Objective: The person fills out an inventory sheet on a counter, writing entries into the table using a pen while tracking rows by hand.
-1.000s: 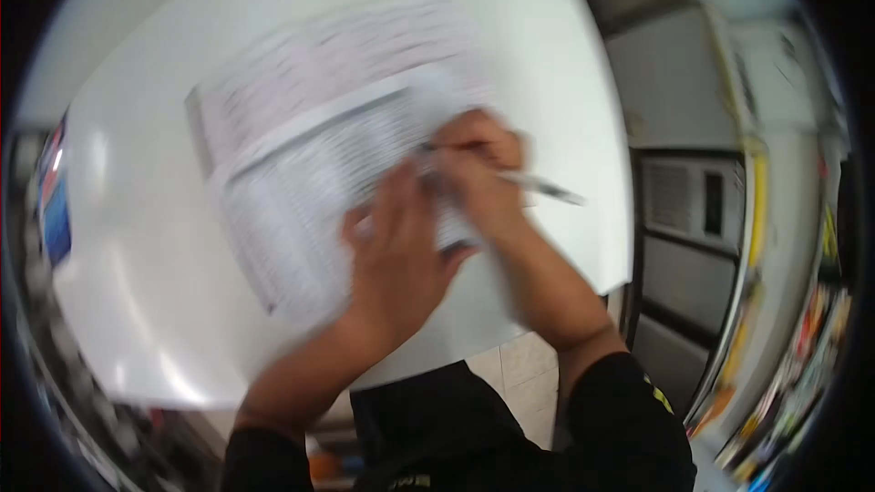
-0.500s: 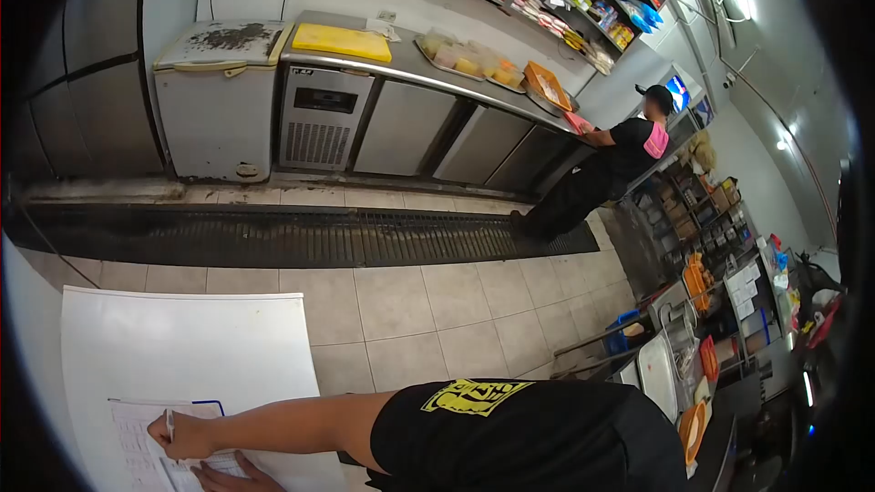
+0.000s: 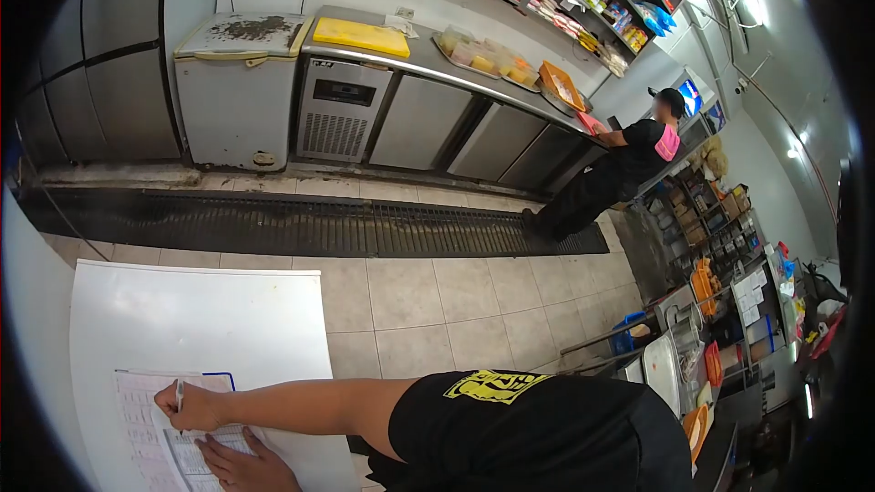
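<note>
My right hand (image 3: 193, 405) is closed round a pen (image 3: 180, 395), its tip near the printed sheets. Flat on the papers, my left hand (image 3: 244, 466) has its fingers apart and holds nothing. A pinkish form (image 3: 137, 410) lies under a white printed sheet (image 3: 187, 457), both on the white table (image 3: 200, 310) at the lower left. A dark blue edge shows at the papers' upper right corner. What is written is too small to read.
Across the tiled floor (image 3: 437, 301), a co-worker (image 3: 629, 150) stands at a steel counter (image 3: 428, 59) with a yellow board (image 3: 361, 37) and trays. A chest freezer (image 3: 232, 105) stands left of it. Stocked shelves hang above; a floor grate (image 3: 301, 223) runs before the counter.
The view has swung from the papers out to the room, then shifted slightly. The pen has stayed in my right hand, and my left hand has remained on the papers.
</note>
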A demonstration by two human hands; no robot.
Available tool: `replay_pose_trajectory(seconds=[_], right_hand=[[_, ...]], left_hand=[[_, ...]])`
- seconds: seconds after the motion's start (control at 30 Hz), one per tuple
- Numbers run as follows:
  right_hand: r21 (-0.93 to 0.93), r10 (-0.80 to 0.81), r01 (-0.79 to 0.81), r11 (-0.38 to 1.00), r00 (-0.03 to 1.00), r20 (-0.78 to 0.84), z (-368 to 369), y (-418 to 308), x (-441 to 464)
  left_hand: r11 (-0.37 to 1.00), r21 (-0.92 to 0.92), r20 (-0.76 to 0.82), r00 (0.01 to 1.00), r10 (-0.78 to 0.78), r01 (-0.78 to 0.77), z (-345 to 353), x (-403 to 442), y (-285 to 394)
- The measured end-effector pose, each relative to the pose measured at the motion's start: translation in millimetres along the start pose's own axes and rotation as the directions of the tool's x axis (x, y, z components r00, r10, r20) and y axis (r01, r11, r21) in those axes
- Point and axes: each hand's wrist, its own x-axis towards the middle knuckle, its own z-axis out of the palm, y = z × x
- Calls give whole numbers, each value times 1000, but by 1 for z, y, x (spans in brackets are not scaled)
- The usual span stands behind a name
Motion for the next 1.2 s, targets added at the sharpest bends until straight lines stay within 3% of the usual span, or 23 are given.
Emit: replay_pose_trajectory(seconds=[0.1, 0.17, 0.27, 0.4, 0.47, 0.5, 0.53, 0.57, 0.6, 0.63, 0.67, 0.7, 0.73, 0.77, 0.83, 0.9, 1.0, 1.13, 1.2], right_hand=[[-4, -3, 3, 1000, 1000, 7, -1, -5, -2], [37, -10, 10, 999, 1000, 10, 0, -1, -1], [-27, -46, 47, 999, 999, 20, -3, 1, -3], [-43, -84, 86, 995, 996, 42, -7, -4, -3], [26, -163, 162, 986, 984, 73, -9, -12, -8], [-277, -383, 395, 876, 918, 98, -7, 33, 1], [-480, -246, 343, 808, 935, 254, -16, 26, -2], [-171, -240, 281, 944, 945, 223, -16, 17, -3], [-334, -24, 112, 936, 966, 258, -24, 8, -7], [-526, 22, 169, 834, 941, 338, -32, -9, 0], [-362, -7, 115, 925, 958, 287, -28, -18, 0], [-326, -6, 93, 941, 966, 257, -33, -3, -3], [-29, 338, -343, 939, 902, 269, -29, -35, -2], [-38, 313, -314, 949, 916, 253, -27, -40, -2], [-71, 304, -295, 953, 922, 239, -26, -30, -4], [-120, -55, 93, 988, 956, 288, -34, -23, -5], [-162, 58, -14, 987, 961, 269, -24, -33, -15], [-176, 76, -25, 984, 953, 292, -22, -27, -12], [-240, -3, 86, 967, 944, 330, -24, -24, -11]], left_hand=[[999, 10, 74, 997, -36, 35, -1, -1, 2], [986, 101, 218, 964, -154, 134, 10, -5, 1], [983, 123, 258, 952, -167, 139, 10, -5, 1], [988, 114, 179, 976, -123, 104, 16, -8, -2], [994, -60, 126, 989, -83, 91, 8, -3, 1], [978, -194, 126, 990, -55, 79, 7, -4, 0], [951, -294, 121, 990, -67, 101, 11, -3, -3], [963, -233, 163, 981, -102, 139, 3, -1, 5], [955, -257, 181, 978, -100, 145, -4, 5, 7], [924, -312, 273, 953, -135, 220, -16, 16, 7], [919, -297, 312, 936, -164, 260, -16, 17, 5], [940, -261, 274, 951, -147, 220, -12, 14, 4], [938, -226, 315, 931, -187, 264, -8, 14, 2], [967, -130, 315, 934, -171, 221, -9, 17, 5], [964, -148, 281, 944, -173, 221, -1, 13, 1], [958, -171, 279, 944, -175, 228, 5, 16, 3], [967, -135, 261, 950, -173, 214, 2, 7, -1], [971, -129, 252, 954, -164, 201, 5, 4, -2], [972, -127, 250, 954, -163, 199, 6, 4, -1]])
